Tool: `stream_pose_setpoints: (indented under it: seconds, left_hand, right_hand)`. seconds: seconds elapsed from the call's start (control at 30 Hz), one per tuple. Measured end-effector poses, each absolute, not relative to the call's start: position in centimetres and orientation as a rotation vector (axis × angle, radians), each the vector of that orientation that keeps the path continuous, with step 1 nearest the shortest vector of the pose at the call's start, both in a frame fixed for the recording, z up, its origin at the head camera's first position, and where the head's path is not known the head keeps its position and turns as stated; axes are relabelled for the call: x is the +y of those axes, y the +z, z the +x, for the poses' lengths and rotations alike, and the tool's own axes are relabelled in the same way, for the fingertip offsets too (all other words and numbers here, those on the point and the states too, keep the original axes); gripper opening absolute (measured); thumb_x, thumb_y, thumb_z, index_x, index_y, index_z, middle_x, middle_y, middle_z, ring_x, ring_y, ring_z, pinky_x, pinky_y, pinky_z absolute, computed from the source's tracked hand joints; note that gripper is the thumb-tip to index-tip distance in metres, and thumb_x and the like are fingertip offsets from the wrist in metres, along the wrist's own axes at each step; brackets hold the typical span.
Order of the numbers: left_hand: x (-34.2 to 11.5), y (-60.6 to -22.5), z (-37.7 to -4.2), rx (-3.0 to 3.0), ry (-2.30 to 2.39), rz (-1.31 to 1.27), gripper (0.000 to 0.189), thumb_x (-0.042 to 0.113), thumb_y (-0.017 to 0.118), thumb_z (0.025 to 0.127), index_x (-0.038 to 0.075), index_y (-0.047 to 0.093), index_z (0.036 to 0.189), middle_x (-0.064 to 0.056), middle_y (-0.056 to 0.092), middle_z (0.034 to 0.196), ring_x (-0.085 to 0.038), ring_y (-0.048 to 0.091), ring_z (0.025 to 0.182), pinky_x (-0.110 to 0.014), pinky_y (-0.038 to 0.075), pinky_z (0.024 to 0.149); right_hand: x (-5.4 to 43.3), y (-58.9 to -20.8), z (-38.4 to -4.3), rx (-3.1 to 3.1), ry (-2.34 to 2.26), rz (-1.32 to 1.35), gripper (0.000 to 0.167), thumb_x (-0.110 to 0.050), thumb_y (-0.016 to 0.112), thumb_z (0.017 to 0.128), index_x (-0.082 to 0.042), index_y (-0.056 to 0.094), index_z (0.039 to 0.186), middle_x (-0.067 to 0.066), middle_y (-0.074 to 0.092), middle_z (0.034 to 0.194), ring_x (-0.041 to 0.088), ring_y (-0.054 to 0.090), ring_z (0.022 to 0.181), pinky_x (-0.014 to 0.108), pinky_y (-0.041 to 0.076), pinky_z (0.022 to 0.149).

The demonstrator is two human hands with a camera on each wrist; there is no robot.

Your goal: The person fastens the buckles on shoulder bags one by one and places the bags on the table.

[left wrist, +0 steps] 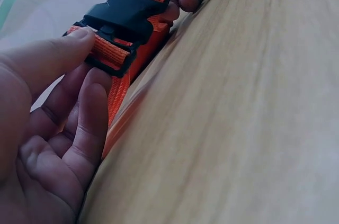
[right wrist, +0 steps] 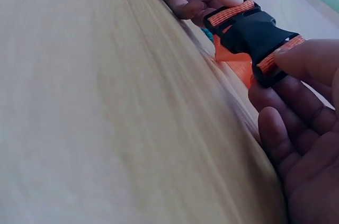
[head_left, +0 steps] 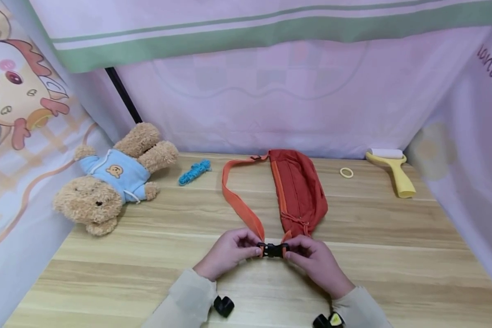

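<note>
Between the fingers of the two hands, near the front middle of the counter (head_left: 393,264), is a black side-release buckle (head_left: 274,250), its two halves meeting; whether it is fully latched I cannot tell. The left hand (head_left: 230,253) pinches the prong half with thumb and fingers, where orange webbing wraps the bar. The right hand (head_left: 319,263) pinches the socket half's webbing end in the same way.

Just beyond the fingers, an orange strap (head_left: 241,207) loops away from the left hand and curves back to the far end of a red waist pack (head_left: 301,191). The pack lies beyond the right-hand fingers, its orange zip facing left, its far end close to the counter's back edge.

Beyond and left of the left-hand fingers is a bundle of blue cord (head_left: 194,172), near the back edge. Farther left, a brown teddy bear (head_left: 123,175) in a blue hoodie lies along the left edge, head nearer the hands' side, legs toward the back. Beyond and right of the right-hand fingers, well apart from them, lies a pale yellow ring (head_left: 346,172), with bare wood between. Farther right, a yellow-handled lint roller (head_left: 398,175) sits by the back right corner, its white roll near the pink cloth (head_left: 254,105).
</note>
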State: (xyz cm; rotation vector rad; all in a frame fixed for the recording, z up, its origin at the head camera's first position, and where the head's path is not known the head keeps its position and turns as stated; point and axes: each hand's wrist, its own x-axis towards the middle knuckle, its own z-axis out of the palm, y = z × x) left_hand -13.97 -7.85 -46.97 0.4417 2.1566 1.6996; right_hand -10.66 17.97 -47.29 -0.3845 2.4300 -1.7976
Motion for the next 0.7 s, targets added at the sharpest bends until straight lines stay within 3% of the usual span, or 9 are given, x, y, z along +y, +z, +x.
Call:
stream_pose_setpoints:
  seconds: [0.7]
  left_hand:
    - [-7.74,-46.86,-13.89,2.141,1.683,0.443,0.01,0.018,0.078,0.088,0.014,0.072,0.095,-0.001,0.072,0.092,-0.019,0.068,0.082,-0.028,0.055,0.068]
  right_hand:
    - [17.87,-47.15,-10.63,2.435,-1.746,-0.412,0.015,-0.017,0.077,0.089,-0.01,0.072,0.102,0.003,0.072,0.096,0.011,0.064,0.084,0.025,0.053,0.072]
